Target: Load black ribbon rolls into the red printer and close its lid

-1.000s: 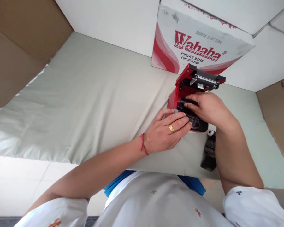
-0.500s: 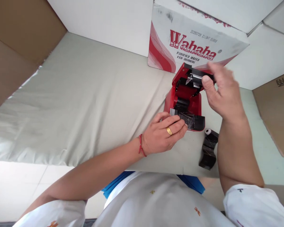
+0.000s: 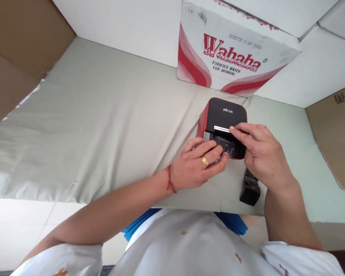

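Note:
A red and black label printer (image 3: 227,111) stands on the cloth-covered table, its black lid lowered. My left hand (image 3: 199,163), with a ring on one finger, is curled over the printer's front left edge. Shiny black film (image 3: 224,143) shows at the front opening, close to those fingertips. My right hand (image 3: 263,153) grips the lid's front right part, with fingertips by the white warning label (image 3: 222,129). On the cloth below my right wrist lies a black wrapped cartridge-like piece (image 3: 250,191), partly hidden by that hand.
A white and red Wahaha water carton (image 3: 232,50) stands behind the printer against a white wall. Brown cardboard (image 3: 20,42) rises at the left, and another brown box (image 3: 333,134) stands at the right. The table's pale cloth (image 3: 109,115) is wrinkled.
The printer's lid has come down from raised to lowered, with my right hand moving down and toward me along with it. My left hand has stayed at the printer's front.

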Demonstrator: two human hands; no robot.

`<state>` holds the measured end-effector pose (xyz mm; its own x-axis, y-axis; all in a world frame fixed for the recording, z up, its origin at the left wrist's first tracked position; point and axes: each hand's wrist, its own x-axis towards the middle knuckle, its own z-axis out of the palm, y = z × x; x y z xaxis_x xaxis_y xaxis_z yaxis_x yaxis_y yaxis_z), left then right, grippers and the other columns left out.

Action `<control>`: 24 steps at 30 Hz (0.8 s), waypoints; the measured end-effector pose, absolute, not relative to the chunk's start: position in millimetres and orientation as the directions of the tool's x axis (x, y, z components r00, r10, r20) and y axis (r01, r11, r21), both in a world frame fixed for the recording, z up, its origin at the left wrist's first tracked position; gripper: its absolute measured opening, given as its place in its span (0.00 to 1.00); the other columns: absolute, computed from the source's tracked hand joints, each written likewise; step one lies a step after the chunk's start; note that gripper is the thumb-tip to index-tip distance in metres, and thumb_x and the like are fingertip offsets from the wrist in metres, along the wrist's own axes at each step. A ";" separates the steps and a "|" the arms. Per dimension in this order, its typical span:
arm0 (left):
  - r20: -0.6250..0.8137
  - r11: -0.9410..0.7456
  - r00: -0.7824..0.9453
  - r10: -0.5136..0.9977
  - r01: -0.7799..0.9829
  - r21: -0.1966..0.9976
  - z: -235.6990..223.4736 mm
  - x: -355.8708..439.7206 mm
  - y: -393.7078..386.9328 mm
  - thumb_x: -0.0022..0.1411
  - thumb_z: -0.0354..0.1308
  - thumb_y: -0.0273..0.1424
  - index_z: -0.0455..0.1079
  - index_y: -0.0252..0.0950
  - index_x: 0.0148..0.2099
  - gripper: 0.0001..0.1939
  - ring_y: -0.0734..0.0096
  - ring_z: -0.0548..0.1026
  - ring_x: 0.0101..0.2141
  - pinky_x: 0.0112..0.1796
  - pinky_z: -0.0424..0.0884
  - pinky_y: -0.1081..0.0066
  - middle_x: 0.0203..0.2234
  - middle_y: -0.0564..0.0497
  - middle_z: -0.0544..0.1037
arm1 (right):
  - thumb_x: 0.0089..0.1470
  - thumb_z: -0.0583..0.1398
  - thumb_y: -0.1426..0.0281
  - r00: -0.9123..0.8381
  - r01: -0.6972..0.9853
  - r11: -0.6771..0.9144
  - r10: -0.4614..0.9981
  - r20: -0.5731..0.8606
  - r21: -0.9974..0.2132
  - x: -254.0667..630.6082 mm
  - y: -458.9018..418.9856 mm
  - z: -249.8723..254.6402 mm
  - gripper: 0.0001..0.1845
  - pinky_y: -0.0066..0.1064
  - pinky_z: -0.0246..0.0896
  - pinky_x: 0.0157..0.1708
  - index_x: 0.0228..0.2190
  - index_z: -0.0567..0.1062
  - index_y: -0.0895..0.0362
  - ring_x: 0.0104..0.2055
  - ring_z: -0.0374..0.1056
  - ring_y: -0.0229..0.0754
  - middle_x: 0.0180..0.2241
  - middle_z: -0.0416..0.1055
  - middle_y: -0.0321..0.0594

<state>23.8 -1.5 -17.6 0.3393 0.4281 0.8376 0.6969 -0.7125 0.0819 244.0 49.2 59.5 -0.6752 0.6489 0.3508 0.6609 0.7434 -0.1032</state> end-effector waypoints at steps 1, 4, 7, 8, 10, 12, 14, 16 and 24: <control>0.837 -0.707 0.337 0.431 0.703 0.081 -16.5 24.4 -2.4 0.73 0.58 0.27 0.76 0.38 0.52 0.09 0.66 0.81 0.49 0.52 0.71 0.62 0.45 0.49 0.86 | 0.65 0.50 0.84 -0.676 0.667 0.740 0.653 0.341 -0.093 243.2 47.6 59.2 0.30 0.46 0.72 0.53 0.60 0.78 0.58 0.54 0.72 0.52 0.56 0.78 0.50; 0.831 -0.699 0.338 0.442 0.710 0.083 -14.1 25.6 -4.8 0.74 0.57 0.27 0.77 0.39 0.51 0.09 0.67 0.80 0.48 0.51 0.71 0.63 0.45 0.50 0.86 | 0.61 0.50 0.86 -0.676 0.695 0.717 0.675 0.295 -0.049 239.7 43.5 60.9 0.33 0.43 0.73 0.47 0.61 0.76 0.59 0.52 0.71 0.53 0.54 0.78 0.50; 0.823 -0.706 0.347 0.451 0.702 0.091 -13.8 25.4 -6.0 0.74 0.56 0.27 0.77 0.38 0.51 0.09 0.67 0.80 0.48 0.51 0.71 0.63 0.46 0.48 0.86 | 0.60 0.50 0.87 -0.685 0.705 0.709 0.684 0.252 -0.007 237.5 42.1 62.6 0.34 0.41 0.72 0.41 0.62 0.76 0.61 0.48 0.70 0.52 0.52 0.78 0.49; 0.820 -0.710 0.350 0.453 0.698 0.094 -14.0 25.2 -5.9 0.74 0.56 0.26 0.77 0.37 0.52 0.10 0.66 0.80 0.48 0.51 0.70 0.62 0.46 0.48 0.86 | 0.60 0.50 0.87 -0.687 0.704 0.710 0.681 0.251 0.001 237.3 42.3 62.2 0.33 0.41 0.72 0.40 0.61 0.76 0.62 0.47 0.69 0.51 0.52 0.79 0.50; 0.816 -0.713 0.355 0.457 0.694 0.097 -14.2 24.8 -5.3 0.74 0.56 0.26 0.77 0.36 0.52 0.10 0.65 0.80 0.49 0.51 0.70 0.62 0.46 0.48 0.86 | 0.62 0.51 0.86 -0.678 0.707 0.707 0.680 0.279 -0.002 237.2 42.9 59.4 0.30 0.40 0.72 0.39 0.60 0.77 0.63 0.46 0.69 0.51 0.51 0.79 0.50; 0.820 -0.713 0.348 0.454 0.694 0.100 -14.4 24.7 -4.2 0.73 0.56 0.26 0.77 0.37 0.52 0.10 0.65 0.80 0.49 0.50 0.70 0.62 0.46 0.48 0.86 | 0.64 0.52 0.85 -0.648 0.717 0.697 0.681 0.343 -0.029 236.6 41.7 54.1 0.28 0.41 0.73 0.42 0.59 0.78 0.60 0.47 0.70 0.50 0.51 0.80 0.49; 0.834 -0.721 0.336 0.437 0.685 0.102 -14.6 24.6 -3.0 0.73 0.57 0.26 0.76 0.37 0.52 0.10 0.66 0.80 0.48 0.49 0.70 0.62 0.45 0.49 0.87 | 0.65 0.53 0.85 -0.614 0.704 0.705 0.664 0.426 -0.085 234.6 36.8 48.1 0.27 0.43 0.73 0.47 0.59 0.78 0.57 0.49 0.72 0.50 0.51 0.80 0.48; 0.847 -0.734 0.317 0.425 0.668 0.118 -15.2 24.0 -2.1 0.72 0.58 0.25 0.75 0.37 0.52 0.10 0.67 0.80 0.46 0.48 0.71 0.62 0.44 0.49 0.87 | 0.64 0.54 0.85 -0.601 0.640 0.750 0.625 0.499 -0.169 231.0 27.9 43.4 0.26 0.45 0.74 0.51 0.56 0.79 0.56 0.51 0.73 0.51 0.50 0.80 0.49; 0.870 -0.697 0.165 0.465 0.673 0.245 -20.2 7.0 8.2 0.67 0.56 0.20 0.73 0.36 0.50 0.13 0.61 0.80 0.46 0.48 0.70 0.57 0.41 0.45 0.85 | 0.60 0.57 0.87 -0.615 0.527 0.803 0.587 0.526 -0.279 223.2 -2.2 42.0 0.26 0.45 0.76 0.48 0.54 0.80 0.56 0.50 0.76 0.51 0.47 0.81 0.49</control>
<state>7.0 8.2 -20.2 0.1650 0.4651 0.8697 0.6733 -0.6975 0.2452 223.2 -2.2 42.0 -0.6149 0.5871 0.5265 0.5275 0.8025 -0.2789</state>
